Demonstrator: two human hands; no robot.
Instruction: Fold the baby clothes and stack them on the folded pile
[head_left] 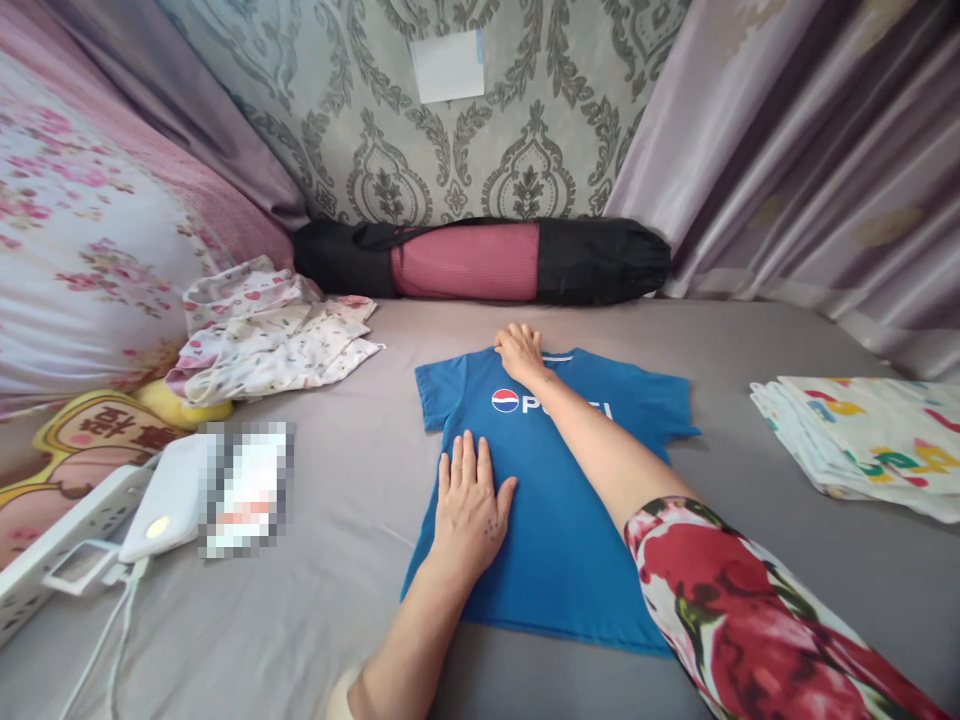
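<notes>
A blue T-shirt (555,520) with a white logo lies spread out, front up, on the grey bed sheet (337,620). My left hand (471,495) rests flat on its left side, fingers together and stretched out. My right hand (519,352) reaches across the shirt to the collar at the far edge, fingers curled onto the neckline; whether they pinch the fabric I cannot make out. My right forearm crosses the printed logo, and its flowered sleeve fills the lower right.
A crumpled floral garment (270,330) lies at the back left. A rolled mat in a black bag (480,260) lies along the wall. Folded patterned cloth (862,440) sits at the right. A white power bank (169,500), cables and a power strip lie at the left.
</notes>
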